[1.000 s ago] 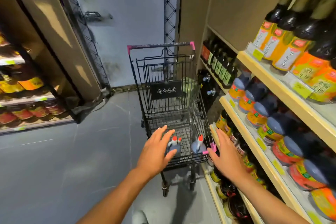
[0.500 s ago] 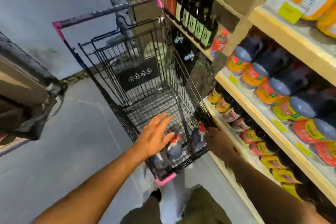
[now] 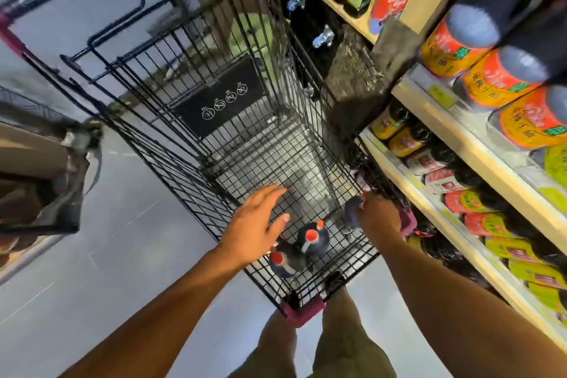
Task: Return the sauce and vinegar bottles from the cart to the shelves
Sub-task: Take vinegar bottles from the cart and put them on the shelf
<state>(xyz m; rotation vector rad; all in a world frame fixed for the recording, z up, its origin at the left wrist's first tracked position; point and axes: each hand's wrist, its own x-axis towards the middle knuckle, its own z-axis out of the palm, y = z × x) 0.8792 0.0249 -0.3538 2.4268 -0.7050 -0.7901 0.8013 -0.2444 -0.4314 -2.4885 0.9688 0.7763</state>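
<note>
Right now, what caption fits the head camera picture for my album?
Reaching into the cart: right hand grips one bottle, left hand hovers open above two red-capped bottles.

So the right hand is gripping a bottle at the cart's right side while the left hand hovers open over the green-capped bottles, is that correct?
Not quite: those caps are red, not green. The head view shows the left hand hovering open over the red-capped bottles, while the right hand grips a dark bottle at the cart's right side.
</note>
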